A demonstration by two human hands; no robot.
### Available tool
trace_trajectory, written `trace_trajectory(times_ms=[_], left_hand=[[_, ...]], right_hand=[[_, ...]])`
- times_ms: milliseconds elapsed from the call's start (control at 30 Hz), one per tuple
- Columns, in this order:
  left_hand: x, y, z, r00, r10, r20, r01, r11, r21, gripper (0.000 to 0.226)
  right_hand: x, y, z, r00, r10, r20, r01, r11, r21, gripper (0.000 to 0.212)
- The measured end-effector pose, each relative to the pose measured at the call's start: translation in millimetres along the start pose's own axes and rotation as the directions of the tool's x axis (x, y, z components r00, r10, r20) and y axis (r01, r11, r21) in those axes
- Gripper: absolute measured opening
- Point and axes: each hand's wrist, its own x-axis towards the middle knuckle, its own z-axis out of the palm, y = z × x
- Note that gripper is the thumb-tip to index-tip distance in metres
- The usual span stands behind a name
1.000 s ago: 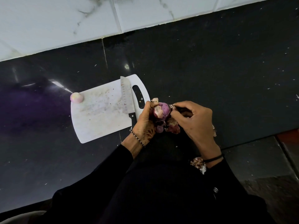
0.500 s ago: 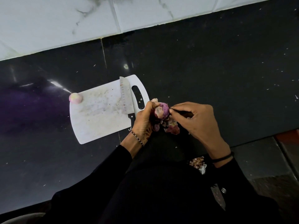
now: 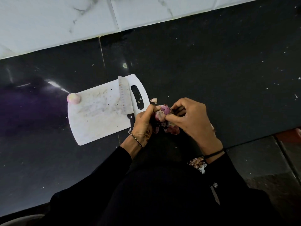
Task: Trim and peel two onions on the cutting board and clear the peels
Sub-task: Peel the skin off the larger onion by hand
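A purple onion [image 3: 162, 112] sits between my two hands, just right of the white cutting board [image 3: 97, 115]. My left hand [image 3: 144, 123] grips it from the left side. My right hand [image 3: 190, 118] pinches at its skin from the right. Loose purple peels [image 3: 172, 130] hang below the onion. A peeled pale onion [image 3: 73, 98] rests at the board's far left corner. The knife [image 3: 125, 98] lies on the board beside the handle slot, blade pointing away from me.
The black countertop [image 3: 211, 70] runs to a white marble-tiled wall [image 3: 65, 22]. A scrap of peel [image 3: 154, 100] lies by the board's right edge. More peels [image 3: 197, 162] show near my right wrist. The counter edge drops at the lower right.
My right hand's fingers have shifted along the onion, working at its skin. The left hand keeps its hold. Board, knife and peeled onion stay put.
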Motion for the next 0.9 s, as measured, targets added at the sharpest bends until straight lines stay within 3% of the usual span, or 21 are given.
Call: trace_trajectory(times_ms=[167,233,300,467,567,900], left_hand=[[-2.4,4.2,1.4,1.0,-0.011,-0.004,0.011,1.0,-0.026,0.072],[-2.9,8.1,2.2,1.0,-0.02,0.001,0.02,0.999,-0.051,0.077],[-2.1,9.1,1.7,1.0,-0.019,0.001,0.019,0.999,-0.031,0.067],[-5.2,7.4,1.1,0.999,0.009,0.043,-0.009,1.0,0.014,0.041],[-3.7,6.2,0.3,1.0,0.023,0.015,-0.023,0.999,0.027,0.039],[-4.9,5.6,0.1,0.996,0.087,-0.022,-0.085,0.995,0.051,0.032]], right_hand=[[-6.1,-2.1,0.9,0.985,0.154,-0.077,-0.134,0.968,0.212,0.011],[-9.7,-2.7,-1.0,0.982,0.172,-0.076,-0.144,0.947,0.289,0.01],[-11.9,-2.6,-3.1,0.988,0.147,-0.041,-0.126,0.938,0.322,0.011],[-10.4,3.6,-10.4,0.999,0.044,0.011,-0.045,0.963,0.267,0.017],[-7.6,4.1,-14.0,1.0,0.008,0.025,-0.013,0.973,0.231,0.014],[-0.5,-11.9,-6.3,0.995,0.101,0.007,-0.101,0.991,0.084,0.023]])
